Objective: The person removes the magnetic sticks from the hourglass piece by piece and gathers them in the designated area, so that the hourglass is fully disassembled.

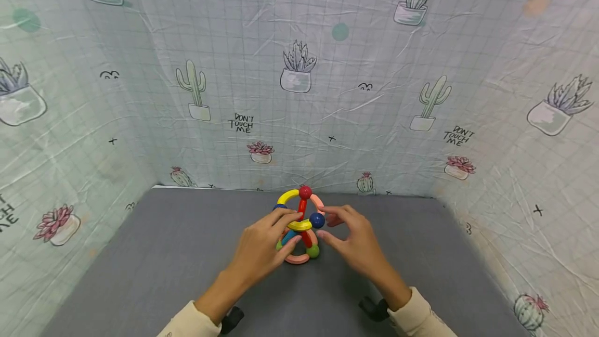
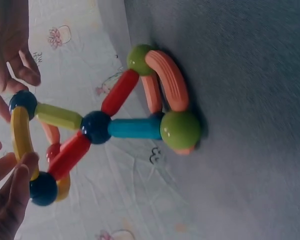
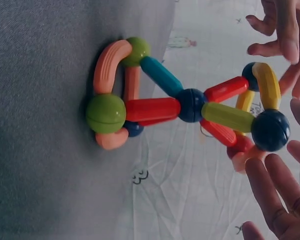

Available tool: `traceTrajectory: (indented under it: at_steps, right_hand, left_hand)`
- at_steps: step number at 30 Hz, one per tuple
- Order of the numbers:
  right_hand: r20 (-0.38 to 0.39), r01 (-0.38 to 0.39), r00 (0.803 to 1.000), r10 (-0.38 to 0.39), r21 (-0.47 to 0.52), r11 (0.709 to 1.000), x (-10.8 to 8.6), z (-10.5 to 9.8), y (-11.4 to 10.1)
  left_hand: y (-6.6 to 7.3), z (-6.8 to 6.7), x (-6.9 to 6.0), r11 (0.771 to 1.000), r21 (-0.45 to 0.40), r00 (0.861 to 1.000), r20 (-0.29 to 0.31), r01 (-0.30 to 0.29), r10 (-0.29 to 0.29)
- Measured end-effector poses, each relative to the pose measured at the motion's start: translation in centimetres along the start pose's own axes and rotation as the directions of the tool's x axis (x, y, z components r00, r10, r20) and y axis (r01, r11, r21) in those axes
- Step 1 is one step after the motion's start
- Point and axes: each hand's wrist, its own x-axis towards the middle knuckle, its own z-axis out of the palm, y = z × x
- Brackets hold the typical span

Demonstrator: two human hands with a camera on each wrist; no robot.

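Observation:
A toy structure of coloured rods and balls stands upright, joined at a dark blue ball (image 2: 96, 127). Its lower ring has salmon curved pieces (image 3: 106, 67) and green balls (image 1: 312, 251); the upper ring has yellow curved pieces (image 1: 299, 225), a red ball (image 1: 305, 192) and dark blue balls. The left hand (image 1: 263, 243) is at the upper ring's left side, fingers spread loosely by a blue ball (image 2: 43, 189). On the right, the right hand (image 1: 357, 238) has its fingers apart beside another blue ball (image 3: 270, 130). Whether fingertips touch the pieces, I cannot tell.
The structure stands on a grey surface (image 1: 187, 243). Behind it and at both sides hangs a pale cloth (image 1: 299, 134) printed with cacti. Dark straps (image 1: 373, 308) show at the wrists, near the cream sleeves (image 1: 416, 316).

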Motion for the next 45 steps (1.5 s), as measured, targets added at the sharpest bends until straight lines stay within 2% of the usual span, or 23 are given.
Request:
traceTrajectory:
  at_steps: [6,11,19,24,34,45]
  right_hand:
    - [-0.005,-0.003,1.0,0.003,0.009,1.0,0.4,0.6,0.2]
    - [0.026,0.006,1.0,-0.007,0.032,0.999,0.6,0.9,0.2]
    - [0.038,0.007,0.999,-0.008,0.036,0.999,0.9,1.1,0.2]
    - [0.049,0.001,0.999,-0.002,0.027,1.0,1.0,1.1,0.0]
    - [0.061,-0.001,0.998,0.0,0.019,1.0,0.8,0.9,-0.3]
    - [0.065,-0.001,0.998,-0.001,0.032,0.999,0.8,1.0,-0.1]
  left_hand:
    - [0.3,1.2,0.5,0.998,-0.041,0.999,0.006,0.047,-0.046]
    - [0.5,2.0,0.7,0.995,-0.049,0.996,0.019,0.085,-0.084]
    - [0.6,2.4,1.0,0.99,-0.08,0.993,0.03,0.118,-0.116]
    - [0.5,2.3,1.0,0.988,-0.107,0.994,0.035,0.111,-0.108]
    - [0.1,2.4,0.7,0.991,-0.105,0.996,0.043,0.087,-0.083]
    - [-0.4,2.6,-0.1,0.996,-0.035,0.996,-0.039,0.085,-0.086]
